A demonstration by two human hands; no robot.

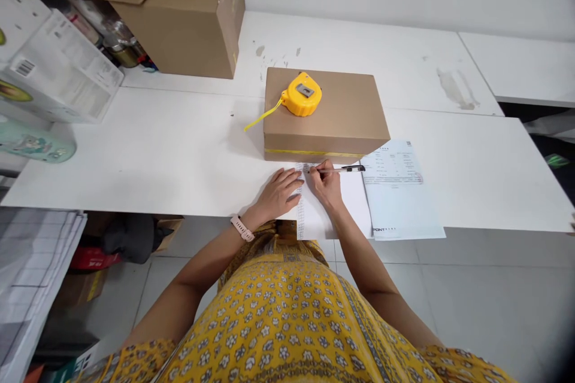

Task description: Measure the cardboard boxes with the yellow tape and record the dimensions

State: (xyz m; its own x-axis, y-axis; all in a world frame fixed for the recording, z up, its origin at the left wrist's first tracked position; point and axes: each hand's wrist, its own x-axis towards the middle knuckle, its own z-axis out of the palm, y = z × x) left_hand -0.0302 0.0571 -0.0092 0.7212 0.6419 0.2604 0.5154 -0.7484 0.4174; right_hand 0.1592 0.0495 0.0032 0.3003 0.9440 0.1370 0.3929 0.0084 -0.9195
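Note:
My right hand (327, 184) is closed around a pen (345, 169), its tip at the top of a white notebook page (321, 218). Flat against the left edge of the notebook lies my left hand (282, 191), fingers spread, holding nothing. Just behind both hands sits a closed cardboard box (345, 108) with a yellow strip along its front. On its top rests a yellow tape measure (302, 96), a short length of its tape sticking out to the left. A printed light-blue sheet (404, 203) lies at the notebook's right side.
Larger cardboard boxes (193, 36) are stacked at the back left. A white printed carton (63, 72) and a pale green bottle (38, 140) stand at the left. The white table (179, 149) ends just in front of my body, and the notebook overhangs its edge.

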